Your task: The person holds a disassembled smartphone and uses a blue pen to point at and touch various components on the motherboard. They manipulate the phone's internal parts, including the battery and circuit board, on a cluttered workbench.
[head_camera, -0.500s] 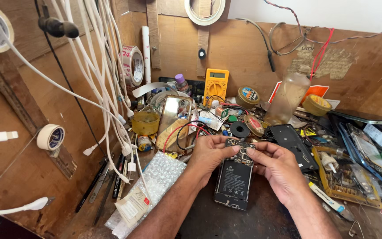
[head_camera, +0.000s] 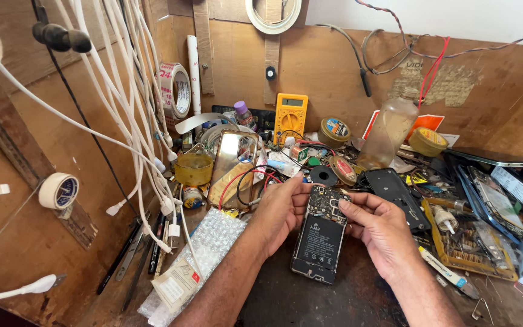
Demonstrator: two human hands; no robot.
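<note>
An opened smartphone (head_camera: 319,239) with its back cover off lies tilted over the dark bench, circuit board at the top and black battery below. My left hand (head_camera: 281,209) grips its upper left edge, thumb by the board. My right hand (head_camera: 382,230) holds the upper right edge, with the thumb pressing on the circuit board. Red and black wires (head_camera: 246,178) run just behind my left hand.
A yellow multimeter (head_camera: 290,113), a clear bottle (head_camera: 388,133), solder reels, a phone back cover (head_camera: 231,166) and loose parts crowd the back. White cables (head_camera: 134,121) hang at the left beside tape rolls. Bubble wrap (head_camera: 204,251) lies near my left forearm. Phone screens sit right (head_camera: 497,200).
Both hands still hold the phone in nearly the same spot; my right thumb has shifted slightly on the circuit board.
</note>
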